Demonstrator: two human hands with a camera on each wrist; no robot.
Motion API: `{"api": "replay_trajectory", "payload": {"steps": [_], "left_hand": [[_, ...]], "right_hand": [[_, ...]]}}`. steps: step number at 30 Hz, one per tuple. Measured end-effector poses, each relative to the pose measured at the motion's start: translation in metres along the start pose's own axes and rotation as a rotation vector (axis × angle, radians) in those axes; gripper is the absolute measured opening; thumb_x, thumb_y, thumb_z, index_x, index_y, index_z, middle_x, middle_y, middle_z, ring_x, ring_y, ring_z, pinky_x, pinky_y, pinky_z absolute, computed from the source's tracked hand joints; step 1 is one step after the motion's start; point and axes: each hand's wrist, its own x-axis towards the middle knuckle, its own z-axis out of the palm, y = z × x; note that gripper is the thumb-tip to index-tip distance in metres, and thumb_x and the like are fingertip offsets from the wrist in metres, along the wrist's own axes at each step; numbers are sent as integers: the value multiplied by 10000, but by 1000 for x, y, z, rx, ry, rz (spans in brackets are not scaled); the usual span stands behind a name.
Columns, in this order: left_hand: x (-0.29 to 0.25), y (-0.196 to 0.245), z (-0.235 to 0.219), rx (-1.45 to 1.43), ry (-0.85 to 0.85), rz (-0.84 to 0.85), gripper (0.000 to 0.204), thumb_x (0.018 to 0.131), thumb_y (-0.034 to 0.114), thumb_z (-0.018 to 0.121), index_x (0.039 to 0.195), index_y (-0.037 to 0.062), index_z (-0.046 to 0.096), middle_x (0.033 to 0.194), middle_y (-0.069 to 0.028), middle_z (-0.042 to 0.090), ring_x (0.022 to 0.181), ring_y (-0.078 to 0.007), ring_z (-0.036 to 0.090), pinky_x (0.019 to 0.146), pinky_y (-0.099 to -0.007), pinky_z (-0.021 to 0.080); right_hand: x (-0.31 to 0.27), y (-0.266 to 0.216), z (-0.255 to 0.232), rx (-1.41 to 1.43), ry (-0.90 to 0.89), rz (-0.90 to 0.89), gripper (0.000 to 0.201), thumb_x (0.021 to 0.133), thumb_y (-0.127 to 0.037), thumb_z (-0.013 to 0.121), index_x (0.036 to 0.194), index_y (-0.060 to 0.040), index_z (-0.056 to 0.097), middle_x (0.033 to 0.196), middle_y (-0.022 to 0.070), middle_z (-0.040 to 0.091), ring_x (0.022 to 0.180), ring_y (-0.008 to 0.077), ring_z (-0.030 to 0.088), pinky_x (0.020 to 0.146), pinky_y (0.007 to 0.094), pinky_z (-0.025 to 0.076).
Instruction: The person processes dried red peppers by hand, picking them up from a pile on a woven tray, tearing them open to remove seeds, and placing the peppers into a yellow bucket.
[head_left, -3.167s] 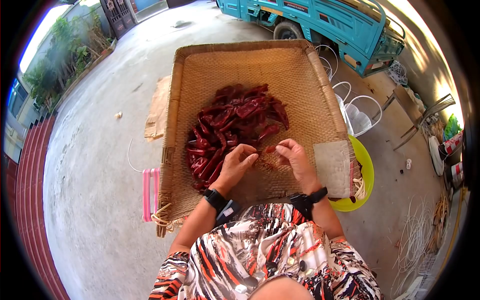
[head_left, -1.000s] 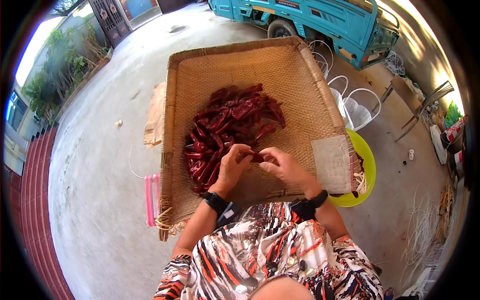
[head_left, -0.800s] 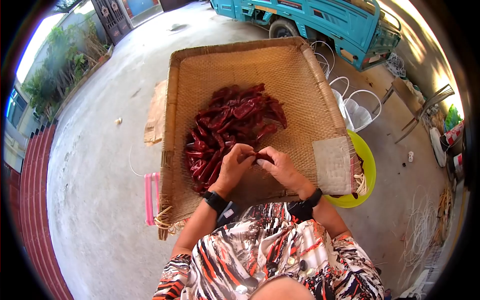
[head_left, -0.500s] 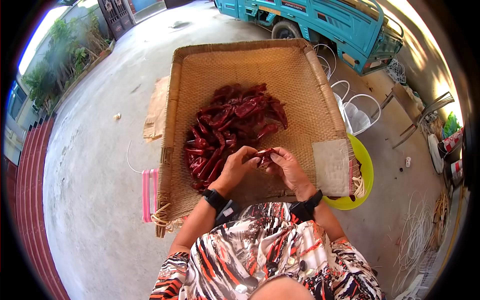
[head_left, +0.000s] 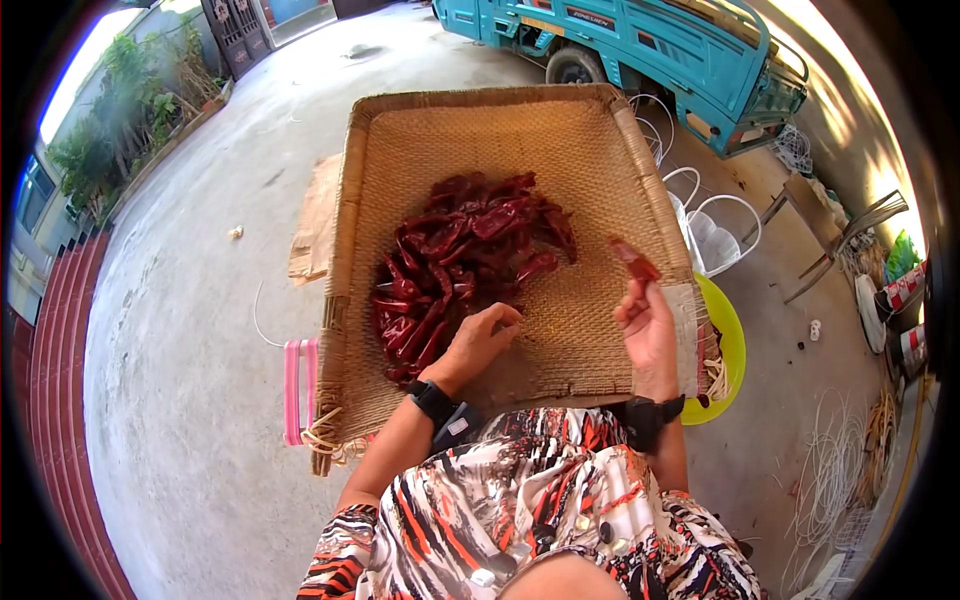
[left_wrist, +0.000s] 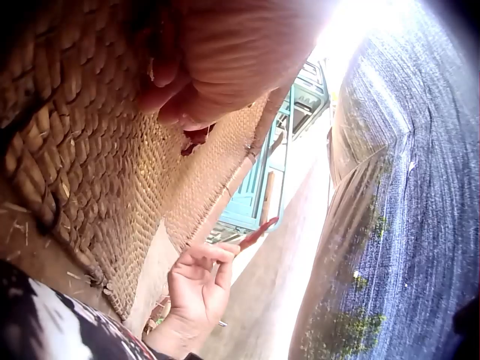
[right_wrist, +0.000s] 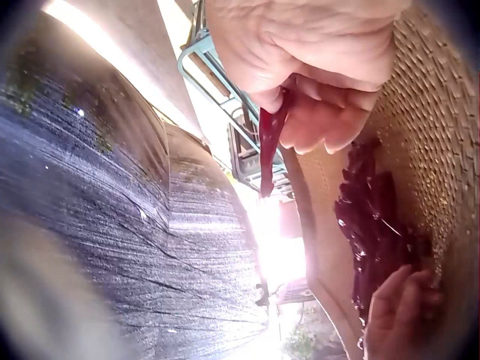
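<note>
In the head view my right hand (head_left: 650,335) is raised over the right side of the woven tray (head_left: 480,118), pinching a dried red chili pepper (head_left: 635,261) that points up from the fingertips. The right wrist view has this chili (right_wrist: 271,146) hanging between thumb and fingers. My left hand (head_left: 482,345) stays low over the tray beside the chili pile (head_left: 470,222), its fingers curled. A small dark red bit (left_wrist: 196,139) shows at its fingertips in the left wrist view; I cannot tell whether the hand holds anything.
A yellow-green basin (head_left: 735,340) stands under the tray's right edge, partly hidden. White buckets (head_left: 715,245) with handles are behind it. A blue cargo tricycle (head_left: 650,60) is parked beyond, and a chair (head_left: 835,235) stands at right. Cardboard (head_left: 318,220) pokes out left of the tray.
Both hands were together at the chili above the tray. The right hand has swung away to the right and up with the chili; the left has stayed nearly in place.
</note>
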Motion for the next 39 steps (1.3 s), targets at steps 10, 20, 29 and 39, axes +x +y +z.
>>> {"api": "replay_trajectory", "payload": {"steps": [10, 20, 29, 39], "left_hand": [[1, -2, -2, 118, -24, 62, 203, 879, 100, 621, 1058, 5, 620, 942, -134, 660, 853, -243, 645, 774, -343, 504], [0, 0, -2, 112, -18, 63, 205, 855, 85, 629, 1045, 10, 624, 973, -144, 654, 924, -274, 638, 824, -353, 494], [2, -8, -3, 177, 7, 139, 216, 872, 83, 649, 1078, 22, 623, 941, -87, 644, 814, -158, 605, 751, -300, 490], [3, -6, 2, -96, 96, 31, 374, 939, 200, 627, 1239, 5, 517, 1034, -125, 664, 946, -185, 627, 831, -322, 495]], "right_hand": [[10, -37, -45, 290, 136, -56, 209, 984, -242, 567, 1096, -82, 638, 1025, 31, 714, 726, 121, 643, 679, 302, 566], [29, 33, 53, -1277, -403, -131, 316, 905, -171, 615, 1198, -63, 562, 1178, 106, 627, 856, 215, 662, 779, 348, 547], [53, 77, 70, -1911, -558, -378, 449, 836, -126, 629, 1271, -155, 520, 1358, 128, 486, 1018, 363, 628, 843, 453, 525], [15, 81, 80, -836, -512, 71, 150, 948, -119, 586, 1081, -50, 588, 955, 77, 642, 820, 176, 648, 693, 321, 534]]}}
